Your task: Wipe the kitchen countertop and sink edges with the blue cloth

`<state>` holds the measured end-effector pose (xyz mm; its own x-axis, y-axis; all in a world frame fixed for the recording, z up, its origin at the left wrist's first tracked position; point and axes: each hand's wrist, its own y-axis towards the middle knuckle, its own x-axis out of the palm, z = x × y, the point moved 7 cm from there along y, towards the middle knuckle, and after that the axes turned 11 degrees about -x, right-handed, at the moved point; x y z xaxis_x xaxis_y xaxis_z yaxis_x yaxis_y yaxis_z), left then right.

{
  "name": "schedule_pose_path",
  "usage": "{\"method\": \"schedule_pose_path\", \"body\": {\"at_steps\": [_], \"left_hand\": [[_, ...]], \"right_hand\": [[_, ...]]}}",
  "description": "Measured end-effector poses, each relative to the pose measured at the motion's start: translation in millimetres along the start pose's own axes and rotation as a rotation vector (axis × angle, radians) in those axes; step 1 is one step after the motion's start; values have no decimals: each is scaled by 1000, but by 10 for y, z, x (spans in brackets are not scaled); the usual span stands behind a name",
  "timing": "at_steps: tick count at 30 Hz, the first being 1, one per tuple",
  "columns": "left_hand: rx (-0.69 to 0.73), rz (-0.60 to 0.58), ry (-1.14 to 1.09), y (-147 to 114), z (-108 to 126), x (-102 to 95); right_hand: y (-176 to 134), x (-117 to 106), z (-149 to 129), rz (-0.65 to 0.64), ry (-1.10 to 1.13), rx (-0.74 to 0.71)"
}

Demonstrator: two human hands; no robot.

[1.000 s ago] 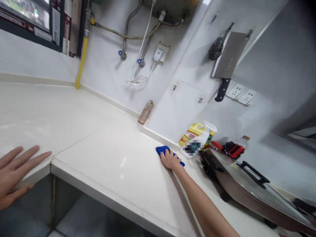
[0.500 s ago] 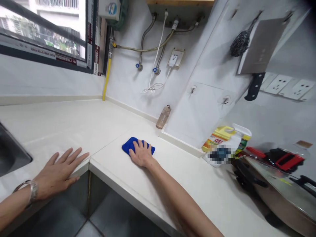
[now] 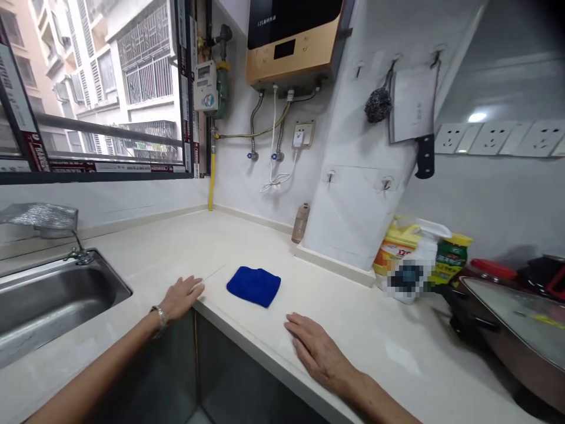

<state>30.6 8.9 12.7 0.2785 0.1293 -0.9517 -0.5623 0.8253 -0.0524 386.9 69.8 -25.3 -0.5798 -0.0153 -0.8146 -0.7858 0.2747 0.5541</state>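
A folded blue cloth lies flat on the white countertop, with neither hand touching it. My left hand, a metal band at its wrist, rests at the counter's inner corner, left of the cloth. Its fingers are stretched out and hold nothing. To the right of the cloth, my right hand is at the counter's front part, fingers extended and holding nothing.
A steel sink is set in the counter at left. A brown bottle stands by the wall. Cleaning bottles and a lidded pan are at right. A cleaver and a wire scrubber hang above.
My right hand has let go of the blue cloth and drawn back to the right. My left hand has shifted to the counter corner. The view has tilted upward.
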Motion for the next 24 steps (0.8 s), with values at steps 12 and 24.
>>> {"method": "schedule_pose_path", "body": {"at_steps": [12, 24], "left_hand": [[94, 43, 120, 33, 1825, 798], [179, 27, 188, 695, 1674, 712]], "right_hand": [[0, -83, 33, 181, 7, -48], [0, -190, -94, 228, -45, -70]]}}
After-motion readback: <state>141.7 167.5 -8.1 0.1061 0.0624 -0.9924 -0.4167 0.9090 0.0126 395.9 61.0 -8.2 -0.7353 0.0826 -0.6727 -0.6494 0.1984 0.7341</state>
